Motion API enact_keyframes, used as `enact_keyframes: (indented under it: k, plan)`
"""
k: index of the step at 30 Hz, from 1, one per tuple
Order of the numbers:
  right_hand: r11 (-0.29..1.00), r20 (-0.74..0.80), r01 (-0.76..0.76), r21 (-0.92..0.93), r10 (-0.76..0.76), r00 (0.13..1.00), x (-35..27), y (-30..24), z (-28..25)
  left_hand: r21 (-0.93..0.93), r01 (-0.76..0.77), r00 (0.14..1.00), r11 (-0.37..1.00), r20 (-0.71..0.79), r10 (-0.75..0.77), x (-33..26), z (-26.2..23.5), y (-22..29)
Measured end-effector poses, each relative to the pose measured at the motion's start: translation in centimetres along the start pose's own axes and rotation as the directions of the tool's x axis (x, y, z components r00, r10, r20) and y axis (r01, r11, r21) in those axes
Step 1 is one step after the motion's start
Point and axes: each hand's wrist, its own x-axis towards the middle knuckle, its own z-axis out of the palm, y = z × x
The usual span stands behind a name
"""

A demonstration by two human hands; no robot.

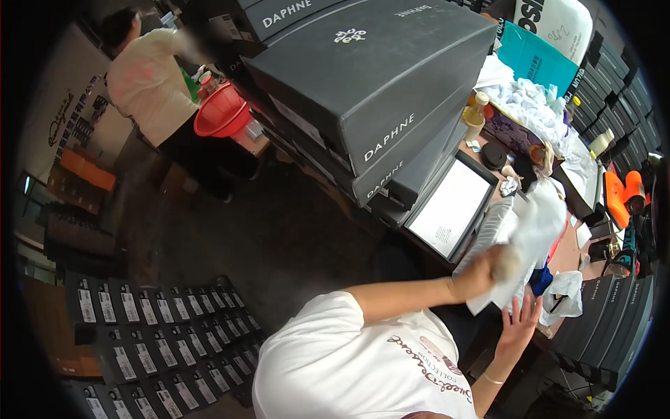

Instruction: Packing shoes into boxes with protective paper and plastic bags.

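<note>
My left hand (476, 278) is closed around a beige, rounded thing (506, 265) that motion blur keeps me from naming. Just beyond it, a loose sheet of white paper (537, 220) is smeared by motion over the work table. Fingers spread, my right hand (520, 325) lies near the lower edge of this paper, beside a dark blue item (541, 279) and a crumpled white wrapper (564, 293). I cannot tell whether it touches the paper. To the left of the paper stands an open dark box (450, 209) with a white sheet inside.
Large black shoe boxes (391, 91) are stacked high ahead. Crumpled white tissue (527, 101), a glue bottle (476, 115) and an orange tool (614, 199) crowd the table. More boxes (604, 321) stand right, and rows (167, 342) lower left. A co-worker (150, 91) stands by a red basket (222, 112).
</note>
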Motion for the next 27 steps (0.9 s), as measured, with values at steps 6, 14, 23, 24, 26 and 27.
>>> enact_keyframes:
  k: [6, 14, 23, 24, 26, 27]
  plan:
    - [0.847, -0.299, -0.200, 0.492, 0.381, 0.875, -0.9, 1.3, -2.6, -0.084, -0.250, 0.729, 0.964, 0.640, 0.245, -2.4, 2.7, 3.2]
    - [0.940, -0.256, -0.104, 0.324, 0.192, 0.947, 0.4, -0.2, -6.0, 0.486, -0.070, 0.959, 0.871, 0.274, -0.076, 0.3, -2.3, 3.0]
    - [0.838, 0.108, 0.108, -0.534, -0.060, 0.992, 13.0, 2.9, -1.7, 0.435, 0.563, 0.541, 0.703, 0.449, -0.711, -9.5, -8.4, -0.4]
    - [0.598, 0.240, 0.192, -0.778, 0.000, 0.971, 14.4, 5.5, -1.8, 0.404, 0.615, 0.538, 0.677, 0.412, -0.735, -10.9, -8.0, -1.5]
    - [0.021, 0.202, 0.207, -0.978, 0.338, 0.919, 14.3, 10.6, -1.6, 0.097, 0.812, 0.520, 0.575, 0.325, -0.790, -13.9, -7.4, -5.0]
    - [0.077, 0.205, 0.190, -0.979, 0.332, 0.921, 14.1, 11.6, -1.8, 0.069, 0.852, 0.475, 0.518, 0.313, -0.823, -14.1, -7.3, -5.6]
